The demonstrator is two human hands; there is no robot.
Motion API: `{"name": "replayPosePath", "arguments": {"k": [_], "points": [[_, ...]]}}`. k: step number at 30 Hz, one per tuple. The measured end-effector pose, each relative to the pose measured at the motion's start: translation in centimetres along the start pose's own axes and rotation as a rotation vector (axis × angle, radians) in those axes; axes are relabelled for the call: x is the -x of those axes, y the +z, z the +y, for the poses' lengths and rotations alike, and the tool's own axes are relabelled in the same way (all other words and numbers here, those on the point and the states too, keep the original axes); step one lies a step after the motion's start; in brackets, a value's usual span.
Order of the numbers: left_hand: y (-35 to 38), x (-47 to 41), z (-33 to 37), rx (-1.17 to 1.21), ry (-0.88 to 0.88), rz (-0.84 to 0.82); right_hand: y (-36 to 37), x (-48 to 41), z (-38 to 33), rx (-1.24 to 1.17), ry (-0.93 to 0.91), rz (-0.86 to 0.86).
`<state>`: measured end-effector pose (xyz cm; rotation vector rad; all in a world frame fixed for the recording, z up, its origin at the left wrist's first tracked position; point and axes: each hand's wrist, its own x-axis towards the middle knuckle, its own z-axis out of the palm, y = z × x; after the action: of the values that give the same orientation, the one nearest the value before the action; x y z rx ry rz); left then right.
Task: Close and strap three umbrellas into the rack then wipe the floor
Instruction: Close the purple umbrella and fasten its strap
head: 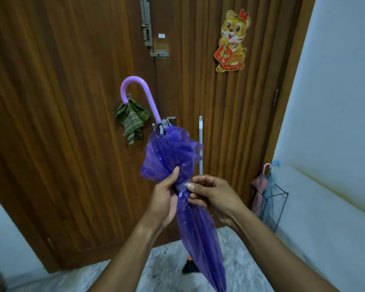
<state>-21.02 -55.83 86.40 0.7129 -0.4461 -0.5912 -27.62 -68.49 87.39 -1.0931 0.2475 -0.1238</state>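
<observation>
Purple umbrella (pixel 194 224) was at centre frame, folded, hook handle up, tip at the bottom edge. My left hand (pixel 164 199) gripped the gathered canopy, fingers curled round it. My right hand (pixel 213 194) pinched the strap (pixel 182 185) at its waist. The rack (pixel 281 207) at right of frame held a pink umbrella (pixel 259 186) and a blue umbrella (pixel 269 192). A mop pole (pixel 200 144) stood against the door.

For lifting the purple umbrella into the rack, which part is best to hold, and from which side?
Probably the curved lilac handle, taken from above with one hand: the purple umbrella stands handle up, tip down, and the hook is bare and rigid, while the canopy film is loose and bunched.
</observation>
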Motion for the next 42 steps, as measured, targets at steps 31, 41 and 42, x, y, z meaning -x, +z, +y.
{"name": "replayPosePath", "arguments": {"k": [31,41,42], "points": [[18.5,-35.2,-26.3,-0.465,-0.125,-0.248,-40.6,-12.9,-19.3,0.681,-0.515,0.451],[18.8,-50.8,-33.8,-0.629,-0.04,-0.192,-53.5,-25.3,-24.3,0.86,-0.561,0.567],[18.8,-52.8,-34.7,-0.618,-0.035,-0.19,-54.9,-26.9,-24.8,0.869,-0.557,0.583]]}}
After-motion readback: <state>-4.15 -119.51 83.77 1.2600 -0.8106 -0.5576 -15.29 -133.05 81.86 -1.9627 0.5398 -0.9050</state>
